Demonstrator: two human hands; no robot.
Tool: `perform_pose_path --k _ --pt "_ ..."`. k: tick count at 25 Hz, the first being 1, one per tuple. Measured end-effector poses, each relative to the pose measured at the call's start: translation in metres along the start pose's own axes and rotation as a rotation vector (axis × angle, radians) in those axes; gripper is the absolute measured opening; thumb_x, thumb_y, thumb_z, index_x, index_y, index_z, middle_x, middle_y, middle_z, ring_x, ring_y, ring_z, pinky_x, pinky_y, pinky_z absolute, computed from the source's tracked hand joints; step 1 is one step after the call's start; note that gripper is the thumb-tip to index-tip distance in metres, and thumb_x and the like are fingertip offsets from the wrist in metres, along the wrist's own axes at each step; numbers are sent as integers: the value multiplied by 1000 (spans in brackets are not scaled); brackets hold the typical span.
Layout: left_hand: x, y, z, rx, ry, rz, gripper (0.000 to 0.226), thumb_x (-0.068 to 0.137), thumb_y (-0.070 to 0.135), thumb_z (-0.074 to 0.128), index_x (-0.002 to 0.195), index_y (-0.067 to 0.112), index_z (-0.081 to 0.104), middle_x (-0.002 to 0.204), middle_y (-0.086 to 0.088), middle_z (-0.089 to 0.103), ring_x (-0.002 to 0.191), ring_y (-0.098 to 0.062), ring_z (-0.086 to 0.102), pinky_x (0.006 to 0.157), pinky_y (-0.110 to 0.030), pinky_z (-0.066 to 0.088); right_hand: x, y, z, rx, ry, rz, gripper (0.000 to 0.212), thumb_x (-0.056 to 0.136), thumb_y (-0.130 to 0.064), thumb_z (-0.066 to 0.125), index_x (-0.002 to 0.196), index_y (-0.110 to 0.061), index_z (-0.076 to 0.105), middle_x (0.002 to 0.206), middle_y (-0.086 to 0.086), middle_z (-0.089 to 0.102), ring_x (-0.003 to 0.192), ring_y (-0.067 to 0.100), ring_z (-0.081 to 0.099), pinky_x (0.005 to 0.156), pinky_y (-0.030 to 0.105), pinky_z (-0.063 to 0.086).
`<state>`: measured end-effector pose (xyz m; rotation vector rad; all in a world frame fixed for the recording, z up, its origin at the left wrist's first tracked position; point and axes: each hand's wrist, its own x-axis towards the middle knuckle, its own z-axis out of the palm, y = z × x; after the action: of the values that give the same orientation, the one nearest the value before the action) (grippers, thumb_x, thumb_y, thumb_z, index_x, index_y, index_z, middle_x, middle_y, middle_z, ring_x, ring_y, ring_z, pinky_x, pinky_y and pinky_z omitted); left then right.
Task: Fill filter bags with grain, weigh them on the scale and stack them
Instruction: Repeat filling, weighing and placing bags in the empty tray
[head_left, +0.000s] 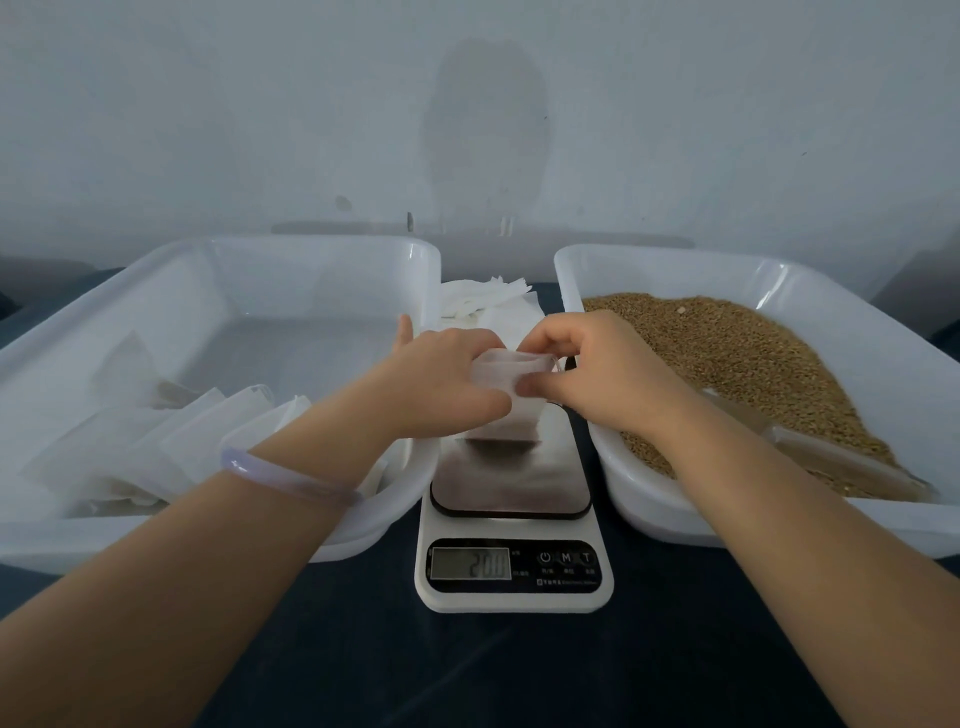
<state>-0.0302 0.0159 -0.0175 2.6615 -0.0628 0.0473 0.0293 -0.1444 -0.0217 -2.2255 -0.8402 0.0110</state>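
Filter bag: a white filter bag (506, 395) stands upright between my two hands. Its lower end is down at the far part of the weighing plate; I cannot tell whether it rests there.
Left hand: my left hand (447, 379) pinches the bag's upper left side, fingers curled onto the fabric.
Right hand: my right hand (592, 369) pinches the bag's top right corner between thumb and fingertips.
Scale: the white kitchen scale (514, 597) sits straight ahead of me between the two tubs. Its steel weighing plate (511, 483) mirrors the bag, and the display (470, 564) is lit with blurred digits.
Grain: brown grain (727, 364) is heaped in the right tub (649, 514).
Filled bags: white filled bags (156, 447) lie overlapping in the near end of the left tub (208, 249).
Empty bags: a loose pile of empty bags (493, 301) lies behind the scale.
Wrist: a pale bangle (291, 478) circles my left wrist.
Table: a dark tabletop (519, 675) lies under everything.
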Motion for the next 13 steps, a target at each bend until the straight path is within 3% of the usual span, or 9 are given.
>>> perform_pose_path --k 2,5,7,10,13 --pt "0 0 1 -64 108 73 33 68 43 50 98 29 55 83 19 57 86 -10 52 116 -38 7 -1 -2 -3 81 60 -15 23 77 -17 76 82 -35 62 85 -9 71 71 -2 62 57 7 43" --pt "0 2 -3 -411 215 173 37 80 25 71 114 21 57 105 13 63 105 -6 58 98 -24 39 -4 -4 -4 178 87 -66 22 85 -15 66 93 -35 60 93 -3 70 84 13 67 68 23 53" --pt "0 5 -5 -599 195 175 49 78 17 75 121 21 52 112 8 65 109 -3 58 91 -20 44 -6 -7 -5 189 109 -132 20 89 -14 62 90 -34 61 93 0 70 86 15 66 70 29 53" --pt "0 6 -7 -811 105 93 70 62 22 78 125 25 48 111 4 65 99 -6 64 80 -18 50 -8 -12 -6 255 159 -179 16 89 -12 63 83 -26 65 84 -3 73 82 11 67 73 26 52" --pt "2 5 -10 -983 -11 147 59 63 10 72 120 9 56 104 -8 62 92 -19 62 80 -32 51 -8 -17 -10 347 221 -202 22 85 -7 66 79 -27 66 77 -11 71 74 2 65 71 17 47"
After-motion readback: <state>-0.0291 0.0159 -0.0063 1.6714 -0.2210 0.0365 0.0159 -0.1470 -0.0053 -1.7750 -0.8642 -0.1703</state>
